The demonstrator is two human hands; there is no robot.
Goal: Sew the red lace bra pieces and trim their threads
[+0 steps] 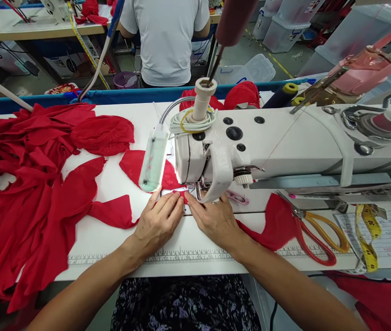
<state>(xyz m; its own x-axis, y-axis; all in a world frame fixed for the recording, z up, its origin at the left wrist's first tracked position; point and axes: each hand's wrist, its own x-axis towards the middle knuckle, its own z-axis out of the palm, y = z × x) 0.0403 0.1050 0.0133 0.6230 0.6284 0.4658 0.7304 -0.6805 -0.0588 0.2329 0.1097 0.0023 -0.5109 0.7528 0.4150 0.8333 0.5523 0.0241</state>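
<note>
A white sewing machine (223,147) reaches in from the right, its presser foot near the fingertips of both hands. Small red fabric (182,195) lies under the fingers, just in front of the foot. My left hand (159,216) rests flat on it from the left, fingers extended. From the right, my right hand (214,218) presses beside it, index finger stretched toward the foot and the other fingers partly hidden by the machine head. Another red piece (135,166) lies behind my left hand, partly covered by a small lit lamp (154,158).
Red fabric pieces (33,184) pile up at the left. At the right lie scissors (314,230), a yellow measuring tape (369,234) and a red piece (278,223). A person in a white shirt (166,41) sits beyond the table (112,264).
</note>
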